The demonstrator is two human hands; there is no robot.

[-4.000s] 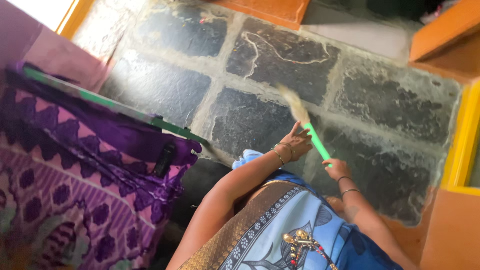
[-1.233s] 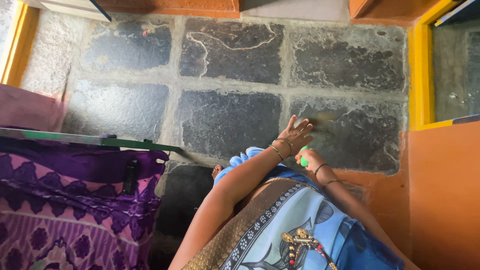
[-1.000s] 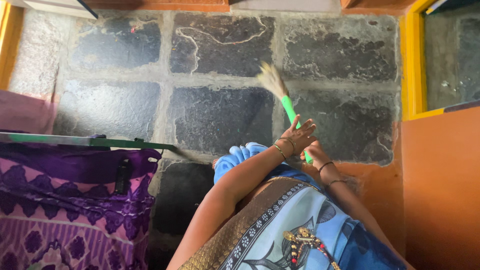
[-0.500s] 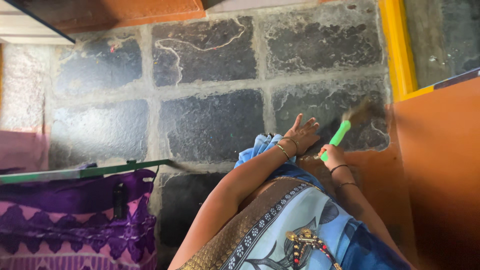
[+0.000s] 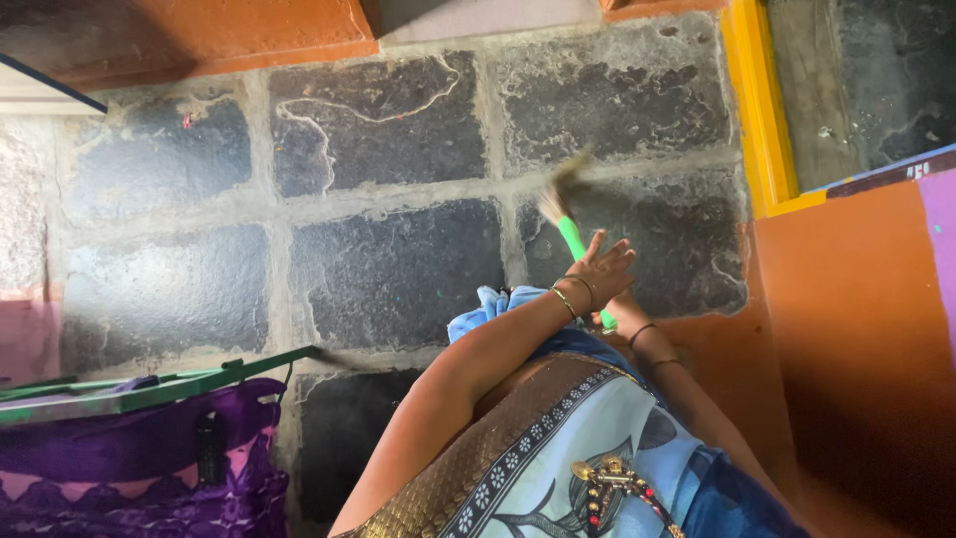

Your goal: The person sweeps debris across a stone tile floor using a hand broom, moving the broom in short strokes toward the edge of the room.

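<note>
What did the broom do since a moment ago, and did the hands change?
The broom swung left: half a second ago its bristles brushed the floor near the yellow frame; now they point up over the stone floor. The right hand still grips the green handle. The left hand stays open, fingers spread, holding nothing.

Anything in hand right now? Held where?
The right hand, mostly hidden behind the left hand, grips a broom at the lower end of its green handle. The left hand holds nothing, fingers spread.

Green-handled broom (image 5: 571,237), straw bristles blurred, tilted over dark stone floor
</note>
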